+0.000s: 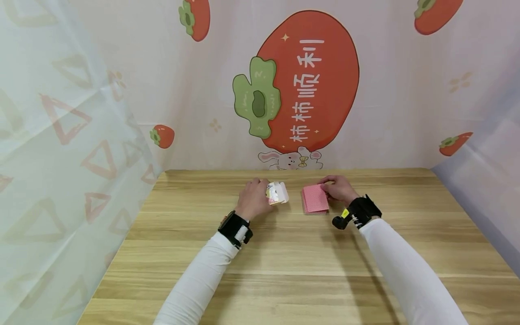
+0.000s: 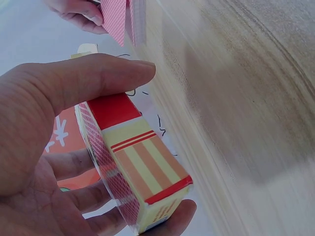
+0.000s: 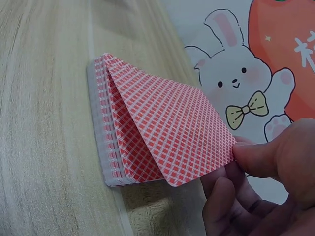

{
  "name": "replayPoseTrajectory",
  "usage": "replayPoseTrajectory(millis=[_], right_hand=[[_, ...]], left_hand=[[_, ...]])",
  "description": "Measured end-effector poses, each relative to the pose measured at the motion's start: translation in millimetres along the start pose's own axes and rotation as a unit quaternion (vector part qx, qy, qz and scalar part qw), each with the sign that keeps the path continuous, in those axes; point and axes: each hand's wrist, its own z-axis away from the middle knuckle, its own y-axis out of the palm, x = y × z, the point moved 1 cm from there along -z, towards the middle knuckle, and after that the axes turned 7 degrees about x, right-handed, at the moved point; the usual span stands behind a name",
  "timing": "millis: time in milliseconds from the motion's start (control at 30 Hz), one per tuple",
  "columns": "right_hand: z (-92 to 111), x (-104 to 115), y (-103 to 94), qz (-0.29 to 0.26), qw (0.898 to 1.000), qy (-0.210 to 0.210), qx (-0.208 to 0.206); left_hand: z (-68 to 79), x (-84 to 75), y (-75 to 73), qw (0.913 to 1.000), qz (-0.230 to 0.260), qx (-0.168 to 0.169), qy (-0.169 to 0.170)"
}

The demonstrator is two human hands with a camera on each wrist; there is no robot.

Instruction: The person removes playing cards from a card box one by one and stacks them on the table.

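Nearest the person, two white sleeves reach forward over the table (image 1: pixel 284 262), each wrist strapped with a dark camera band. The left hand (image 1: pixel 253 198) curls thumb and fingers round a card box (image 2: pixel 135 162), holding it just off the wood; in the head view its flap (image 1: pixel 282 192) seems to stand open toward the other hand. The box's mouth is turned away from every camera, so whether anything lies inside cannot be told.

Just beside it, the right hand (image 1: pixel 339 188) pinches a few red-backed cards between thumb and fingertips (image 3: pixel 261 160), lifting their near edge off the deck (image 3: pixel 110 147). The deck itself rests on the table, its far edge still carrying those raised cards.

By the look of it, the step in hand is getting cards and box together or apart. A next move would call for a firmer hold round the whole deck, squared edges, and the box mouth lined up with it.

Behind stands a backdrop with a persimmon (image 1: pixel 308 81) and rabbit (image 3: pixel 236 93).
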Motion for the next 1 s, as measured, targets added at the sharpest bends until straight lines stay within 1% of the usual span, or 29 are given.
replayPoseTrajectory(millis=[167,367,567,733,1000], right_hand=[[2.3,3.9,3.2,0.043,0.999,-0.007,-0.022],[3.5,5.5,5.3,0.109,0.993,-0.010,-0.041],[1.5,4.2,7.2,0.134,0.990,-0.011,-0.051],[2.2,3.8,7.0,0.153,0.986,-0.024,-0.055],[0.2,2.5,8.3,0.174,0.983,-0.023,-0.061]], left_hand=[[-0.1,-0.3,0.4,0.9999,0.005,0.006,-0.006],[-0.3,-1.0,0.6,0.9999,0.011,0.007,-0.006],[-0.2,-1.9,0.8,0.9999,0.010,0.006,-0.007],[0.3,-2.2,0.6,0.9999,0.008,0.007,-0.008],[-0.6,-1.1,2.7,0.9998,0.011,0.009,-0.011]])
